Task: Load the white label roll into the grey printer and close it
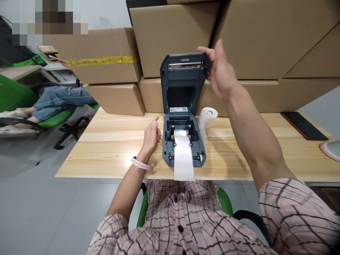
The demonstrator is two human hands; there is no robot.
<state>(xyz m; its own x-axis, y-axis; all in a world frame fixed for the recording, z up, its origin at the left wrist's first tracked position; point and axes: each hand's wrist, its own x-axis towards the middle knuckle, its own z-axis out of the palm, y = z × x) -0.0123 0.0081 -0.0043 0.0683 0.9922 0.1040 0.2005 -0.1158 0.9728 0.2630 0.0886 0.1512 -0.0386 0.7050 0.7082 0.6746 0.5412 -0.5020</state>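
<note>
A dark grey label printer (166,141) stands on the wooden table with its lid (183,79) raised. Inside sits a small roll of white label paper (183,152), and its strip runs forward over the printer's front and past the table edge. At the lid's upper right corner, my right hand (221,71) holds the edge, some fingers behind it. My left hand (152,135) rests on the table just left of the printer, holding nothing, its fingers loosely extended. Right of the printer stands a roll of white material (208,117) with a loose length hanging down.
Cardboard boxes (175,39) are stacked along the table's back. A black phone-like slab (305,125) and a rounded pink-and-green object (332,150) lie at the right. Another person's legs (61,102) show on a green chair at the left.
</note>
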